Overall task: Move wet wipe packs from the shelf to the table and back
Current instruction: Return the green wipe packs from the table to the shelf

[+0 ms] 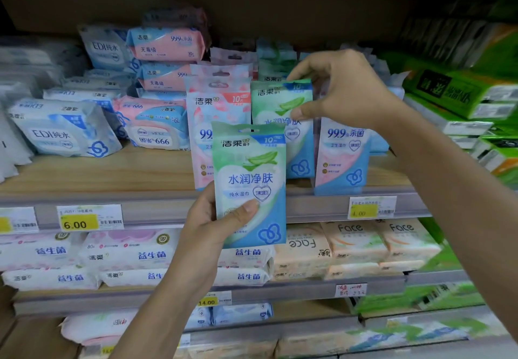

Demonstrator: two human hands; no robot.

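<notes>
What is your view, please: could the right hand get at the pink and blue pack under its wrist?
Probably yes: the pink and blue pack stands unblocked just below the right hand, though it pinches a green pack.

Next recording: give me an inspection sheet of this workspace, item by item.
Surface: wooden shelf board, stocked; no table in view.
Job's things: held green pack in front of the shelf edge; shelved green pack upright in the row behind it.
Clutter: pink packs beside the green ones, blue EDI packs at left, price tags on the rail.
Hands: left hand grips the held green pack low down; right hand pinches the shelved green pack's top.
Cables: nothing seen.
Surroundings: tissue packs on the lower shelf, green packages at right.
</notes>
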